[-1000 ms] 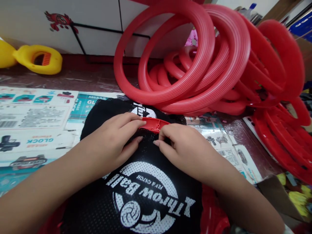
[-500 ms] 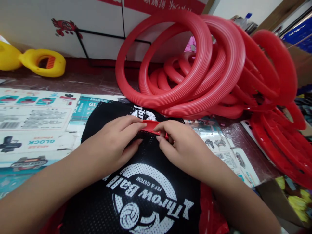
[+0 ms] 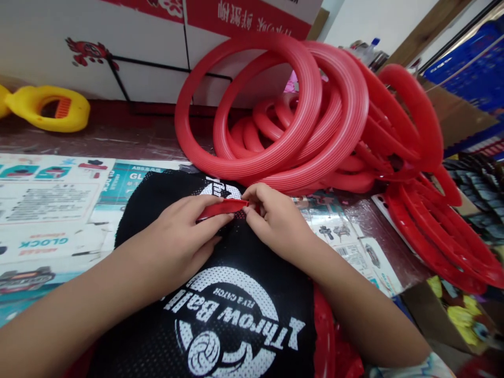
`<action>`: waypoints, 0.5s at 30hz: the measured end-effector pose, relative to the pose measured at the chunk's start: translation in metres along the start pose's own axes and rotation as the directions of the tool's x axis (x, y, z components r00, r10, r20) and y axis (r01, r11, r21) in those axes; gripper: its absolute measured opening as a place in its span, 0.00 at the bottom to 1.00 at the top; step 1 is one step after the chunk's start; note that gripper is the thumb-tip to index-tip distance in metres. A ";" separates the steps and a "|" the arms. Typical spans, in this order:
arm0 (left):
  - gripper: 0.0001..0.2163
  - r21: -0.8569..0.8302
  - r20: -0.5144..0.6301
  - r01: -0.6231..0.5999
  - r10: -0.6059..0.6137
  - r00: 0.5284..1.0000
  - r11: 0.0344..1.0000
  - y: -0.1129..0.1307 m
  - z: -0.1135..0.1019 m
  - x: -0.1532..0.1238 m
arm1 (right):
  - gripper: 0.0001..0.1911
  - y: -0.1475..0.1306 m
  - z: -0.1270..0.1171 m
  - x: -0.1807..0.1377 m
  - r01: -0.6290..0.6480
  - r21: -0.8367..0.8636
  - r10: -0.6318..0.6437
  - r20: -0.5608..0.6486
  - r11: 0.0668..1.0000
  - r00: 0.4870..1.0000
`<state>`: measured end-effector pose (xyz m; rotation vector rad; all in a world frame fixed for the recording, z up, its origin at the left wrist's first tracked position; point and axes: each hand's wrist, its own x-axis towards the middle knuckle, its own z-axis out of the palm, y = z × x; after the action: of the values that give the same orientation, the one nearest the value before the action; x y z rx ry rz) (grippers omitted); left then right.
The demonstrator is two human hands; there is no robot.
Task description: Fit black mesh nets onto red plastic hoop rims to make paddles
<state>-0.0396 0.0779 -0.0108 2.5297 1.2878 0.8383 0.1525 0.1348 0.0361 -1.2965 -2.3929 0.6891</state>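
Note:
Black mesh fabric (image 3: pixel 157 325) with a white "Throw Ball" print lies in front of me. On its far part, my left hand (image 3: pixel 185 231) pinches a narrow red plastic strip (image 3: pixel 220 208) between thumb and fingers. Opposite it, my right hand (image 3: pixel 275 220) is closed in a pinch at the strip's right end, its fingertips close to the left ones. The curled right fingers partly hide that end, and whether mesh is caught there too is unclear. A red plastic rim (image 3: pixel 325 331) shows under the fabric's lower right edge.
Large red rings (image 3: pixel 252 168) are piled behind my hands, with red plastic frames (image 3: pixel 444 231) to the right. A yellow plastic handle (image 3: pixel 55 122) sits far left before a white carton (image 3: pixel 145 37). Printed cardboard (image 3: pixel 51 205) covers the table. An open box (image 3: pixel 425 310) stands lower right.
The red strip has tilted and now shows as a narrower band, its left part between my left thumb and fingers. My hands are closer together. The whole view has shifted slightly.

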 end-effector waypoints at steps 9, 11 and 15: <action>0.17 0.058 0.013 0.024 -0.025 1.000 0.998 -0.001 0.002 0.000 | 0.08 -0.001 -0.004 0.001 -0.002 -0.028 0.003 0.044 1.000 0.999; 0.17 0.068 0.027 0.043 -0.045 0.999 0.997 0.000 0.001 0.000 | 0.09 -0.003 -0.008 0.000 -0.002 -0.060 0.005 0.048 0.998 0.999; 0.16 0.112 0.041 0.038 -0.043 0.998 0.993 0.000 0.002 -0.002 | 0.08 -0.004 -0.011 -0.001 0.006 -0.114 0.001 0.064 0.993 0.998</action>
<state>-0.0397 0.0764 -0.0129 2.5810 1.4039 0.7181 0.1554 0.1346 0.0475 -1.3347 -2.5180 0.6091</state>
